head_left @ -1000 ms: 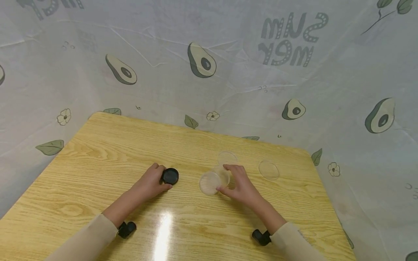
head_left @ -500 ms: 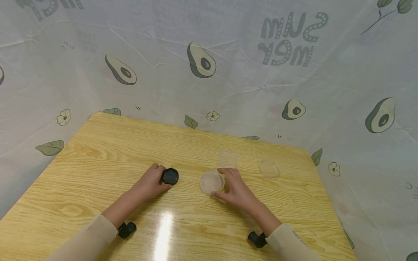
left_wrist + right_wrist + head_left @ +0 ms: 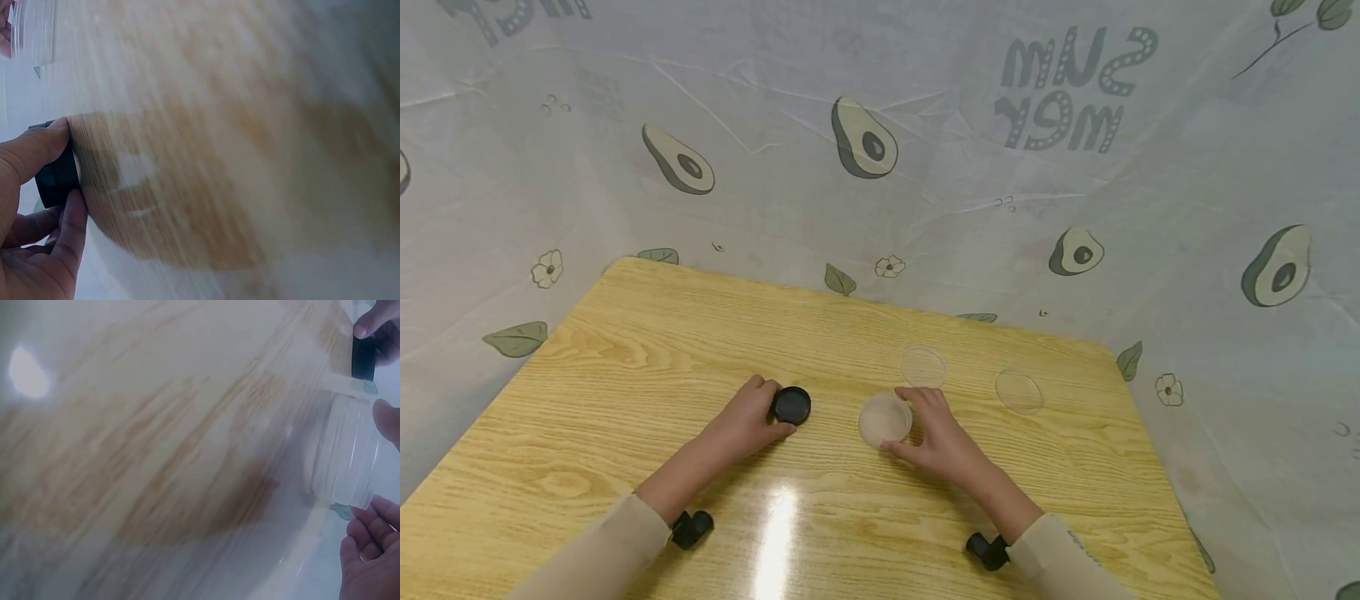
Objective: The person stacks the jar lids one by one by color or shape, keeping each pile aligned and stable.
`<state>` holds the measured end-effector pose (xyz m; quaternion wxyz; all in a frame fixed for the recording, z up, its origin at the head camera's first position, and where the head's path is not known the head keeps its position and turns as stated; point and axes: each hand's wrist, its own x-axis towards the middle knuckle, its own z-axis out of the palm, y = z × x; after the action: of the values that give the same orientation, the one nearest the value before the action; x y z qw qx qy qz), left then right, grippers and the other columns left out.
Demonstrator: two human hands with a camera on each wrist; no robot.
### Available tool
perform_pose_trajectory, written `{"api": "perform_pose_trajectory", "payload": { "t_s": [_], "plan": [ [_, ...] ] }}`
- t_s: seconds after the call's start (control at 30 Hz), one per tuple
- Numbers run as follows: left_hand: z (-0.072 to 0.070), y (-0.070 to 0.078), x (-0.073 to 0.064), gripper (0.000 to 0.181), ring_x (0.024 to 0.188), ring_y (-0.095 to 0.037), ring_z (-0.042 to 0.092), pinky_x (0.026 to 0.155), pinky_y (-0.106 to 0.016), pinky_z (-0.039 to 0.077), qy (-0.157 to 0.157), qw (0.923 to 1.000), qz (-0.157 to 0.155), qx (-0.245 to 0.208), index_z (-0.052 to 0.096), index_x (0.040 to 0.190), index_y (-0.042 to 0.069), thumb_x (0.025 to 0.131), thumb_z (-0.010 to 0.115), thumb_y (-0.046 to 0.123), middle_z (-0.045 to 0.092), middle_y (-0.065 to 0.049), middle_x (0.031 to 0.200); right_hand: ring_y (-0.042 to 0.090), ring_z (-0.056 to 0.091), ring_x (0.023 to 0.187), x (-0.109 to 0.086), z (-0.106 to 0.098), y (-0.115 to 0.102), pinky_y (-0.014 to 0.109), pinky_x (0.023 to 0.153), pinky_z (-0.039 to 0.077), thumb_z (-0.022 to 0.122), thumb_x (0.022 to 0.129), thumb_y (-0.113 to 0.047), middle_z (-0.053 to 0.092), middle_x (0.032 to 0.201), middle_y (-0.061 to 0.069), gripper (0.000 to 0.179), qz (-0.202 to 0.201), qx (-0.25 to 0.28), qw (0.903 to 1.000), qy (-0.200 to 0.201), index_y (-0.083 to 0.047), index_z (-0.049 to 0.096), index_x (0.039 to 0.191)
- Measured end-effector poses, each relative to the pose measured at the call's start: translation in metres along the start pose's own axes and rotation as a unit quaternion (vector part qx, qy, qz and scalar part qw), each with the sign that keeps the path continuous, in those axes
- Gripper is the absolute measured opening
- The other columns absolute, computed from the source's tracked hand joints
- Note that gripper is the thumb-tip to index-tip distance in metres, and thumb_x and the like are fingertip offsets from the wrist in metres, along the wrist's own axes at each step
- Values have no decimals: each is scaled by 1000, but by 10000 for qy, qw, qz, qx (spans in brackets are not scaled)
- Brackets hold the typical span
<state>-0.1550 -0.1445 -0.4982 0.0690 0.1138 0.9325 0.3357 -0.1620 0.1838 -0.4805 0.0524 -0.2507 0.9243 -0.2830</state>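
In the head view my left hand (image 3: pixel 747 423) grips a small black round cap-like piece (image 3: pixel 792 406) by its side, on the table. The left wrist view shows thumb and fingers on the dark rim of this black piece (image 3: pixel 57 178). My right hand (image 3: pixel 942 437) holds a clear, shallow round dish (image 3: pixel 885 421) at its right side, thumb and fingers on opposite edges. In the right wrist view the clear dish (image 3: pixel 347 450) looks like several layers stacked upright on the table. Its exact layers are hard to tell.
Two clear flat discs lie behind my right hand: one disc (image 3: pixel 923 367) at the back middle and another disc (image 3: pixel 1018 392) farther right. The wooden table (image 3: pixel 700 333) meets a patterned cloth (image 3: pixel 775 167) at its back and sides.
My right hand has moved left with a clear dish, which now sits aligned over the other clear dish instead of beside it. The left hand has stayed still on the black piece.
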Motion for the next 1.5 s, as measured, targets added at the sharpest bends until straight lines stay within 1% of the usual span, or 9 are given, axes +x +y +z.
{"api": "perform_pose_trajectory", "payload": {
  "t_s": [0.27,0.6,1.07,1.5],
  "plan": [
    [0,0,0,47,81,-20,48,73,-36,45,33,10000,38,-24,62,121,-9,89,85,17,54,-15,101,33,42,144,-1,1,-2,57,113,45,87,87,-36,50,151,15,84,72,73,9999,-21,-3,47,153],
    [0,0,0,46,80,-20,47,73,-36,44,37,10000,61,-5,62,120,-9,89,85,17,54,-14,100,33,42,143,-1,3,0,57,112,44,87,88,-36,50,151,15,85,43,59,10000,15,-3,46,154],
    [2,-2,1,50,80,-20,47,73,-36,45,36,10000,28,36,61,123,-9,89,85,18,54,-14,101,34,39,146,-2,4,1,58,114,42,86,88,-37,48,154,15,86,55,119,9999,19,-3,44,155],
    [1,-1,0,48,79,-19,47,71,-35,44,22,10000,25,3,62,122,-9,89,85,18,53,-13,99,35,38,146,-2,6,4,59,114,42,87,88,-35,47,154,16,87,-72,201,9997,78,-2,43,156]
  ]
}}
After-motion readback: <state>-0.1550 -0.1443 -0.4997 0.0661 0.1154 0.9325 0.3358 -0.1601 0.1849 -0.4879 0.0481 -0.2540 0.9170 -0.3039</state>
